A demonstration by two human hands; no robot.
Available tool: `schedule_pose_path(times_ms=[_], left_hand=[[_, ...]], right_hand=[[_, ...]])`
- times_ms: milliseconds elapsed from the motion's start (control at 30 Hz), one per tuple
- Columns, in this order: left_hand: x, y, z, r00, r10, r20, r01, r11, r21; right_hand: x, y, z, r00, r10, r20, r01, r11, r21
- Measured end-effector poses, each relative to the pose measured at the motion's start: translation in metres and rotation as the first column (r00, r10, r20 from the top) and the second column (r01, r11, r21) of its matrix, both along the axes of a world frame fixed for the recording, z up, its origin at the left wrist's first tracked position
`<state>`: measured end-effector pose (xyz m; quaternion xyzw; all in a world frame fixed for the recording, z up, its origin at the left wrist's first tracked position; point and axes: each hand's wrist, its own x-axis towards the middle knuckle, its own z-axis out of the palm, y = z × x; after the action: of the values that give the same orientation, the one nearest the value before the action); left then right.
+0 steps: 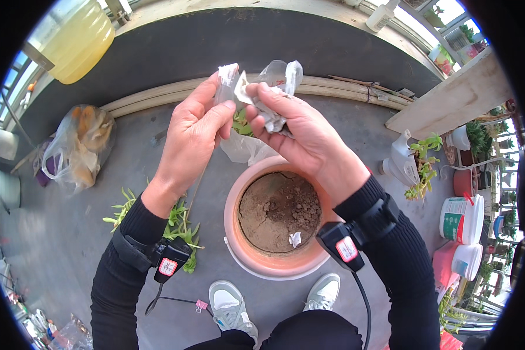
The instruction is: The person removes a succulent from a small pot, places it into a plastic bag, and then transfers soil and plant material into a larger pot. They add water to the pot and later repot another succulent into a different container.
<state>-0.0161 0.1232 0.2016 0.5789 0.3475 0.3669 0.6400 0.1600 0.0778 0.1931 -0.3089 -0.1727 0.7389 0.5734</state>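
Observation:
My left hand (197, 122) pinches one side of a clear plastic bag (228, 83) between thumb and fingers. Crumpled whitish paper (269, 114) is held in my right hand (299, 118), close beside the bag's other side. Some of the thin plastic hangs below and behind both hands, with green leaves (242, 124) showing between them. Under my right hand and wrist stands a round terracotta-coloured plant pot (235, 238), filled with dry, cracked soil (262, 210). A small white paper scrap (295, 239) lies on the soil.
Uprooted green plants (175, 218) lie on the floor left of the pot. A filled plastic bag (81, 144) sits further left, below a jug of yellow liquid (76, 39). At right are a cut plastic jug with a succulent (402, 162) and a white bucket (461, 218).

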Motion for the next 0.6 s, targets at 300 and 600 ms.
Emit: schedule_pose_path(times_ms=[300, 600], left_hand=[[0.0, 0.007, -0.017, 0.997, 0.074, 0.029, -0.076, 0.99, 0.116], [0.007, -0.002, -0.023, 0.998, 0.068, -0.002, -0.068, 0.997, 0.026]], right_hand=[[0.031, 0.043, -0.05, 0.315, 0.148, 0.937, 0.237, 0.944, -0.228], [0.045, -0.09, -0.001, 0.041, 0.248, 0.968, -0.683, 0.714, -0.154]])
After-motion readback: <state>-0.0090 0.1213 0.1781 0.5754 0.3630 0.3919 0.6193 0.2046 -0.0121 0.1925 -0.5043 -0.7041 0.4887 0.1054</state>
